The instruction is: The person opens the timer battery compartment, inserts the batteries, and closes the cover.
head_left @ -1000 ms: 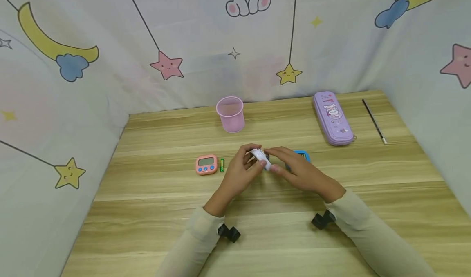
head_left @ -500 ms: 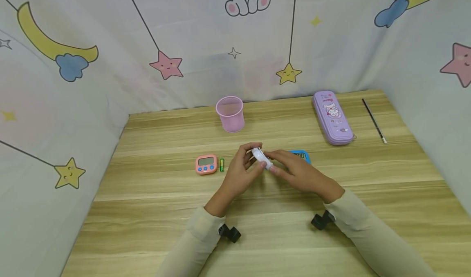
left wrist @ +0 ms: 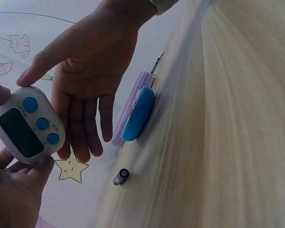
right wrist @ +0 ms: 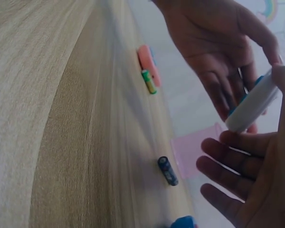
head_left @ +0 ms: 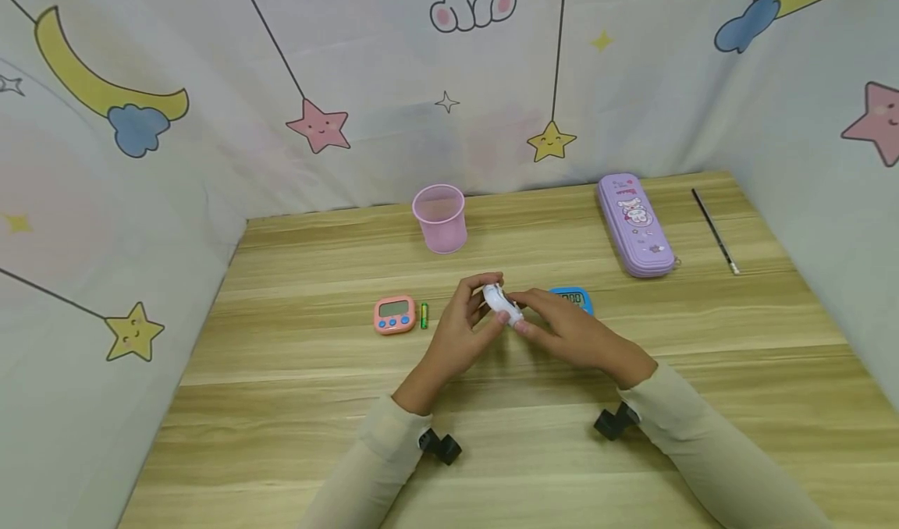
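Handling white timer [head_left: 500, 303], held above counter [head_left: 456, 474]: likely light, stiff, slightly slippery, easily damaged by drops. Left hand [head_left: 455, 328], right hand [head_left: 581, 328]: each grip pinched on timer. Best hold: opposite edges, avoiding display [left wrist: 22, 133] and buttons [left wrist: 42, 124].

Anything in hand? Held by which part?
Yes: the white timer, gripped by its edges, with the left hand and right hand both on it.
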A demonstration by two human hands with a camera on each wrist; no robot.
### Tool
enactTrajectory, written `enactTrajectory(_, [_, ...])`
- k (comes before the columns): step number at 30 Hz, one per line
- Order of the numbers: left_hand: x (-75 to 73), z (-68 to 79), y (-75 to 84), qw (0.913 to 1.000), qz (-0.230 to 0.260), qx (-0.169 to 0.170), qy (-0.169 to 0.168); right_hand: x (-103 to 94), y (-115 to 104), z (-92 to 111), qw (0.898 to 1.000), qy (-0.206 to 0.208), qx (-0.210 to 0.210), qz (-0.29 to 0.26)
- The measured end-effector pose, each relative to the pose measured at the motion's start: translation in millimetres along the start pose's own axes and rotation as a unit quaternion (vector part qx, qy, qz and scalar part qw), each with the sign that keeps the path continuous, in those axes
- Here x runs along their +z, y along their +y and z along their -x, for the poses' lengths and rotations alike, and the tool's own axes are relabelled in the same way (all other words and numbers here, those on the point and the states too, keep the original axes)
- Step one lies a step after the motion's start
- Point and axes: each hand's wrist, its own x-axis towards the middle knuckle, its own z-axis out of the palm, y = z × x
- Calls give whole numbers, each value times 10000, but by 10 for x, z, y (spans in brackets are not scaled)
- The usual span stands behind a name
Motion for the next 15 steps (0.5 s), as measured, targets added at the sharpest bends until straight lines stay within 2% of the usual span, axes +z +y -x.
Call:
enactTrajectory(10, [7,-10,-63,9997,-6,52,-249,-11,-10,18,9999,11,138,-20])
enactTrajectory(15, [-22,-2,-308,9991,-356,-8,-247,-6,17,0,9998,91,170,104])
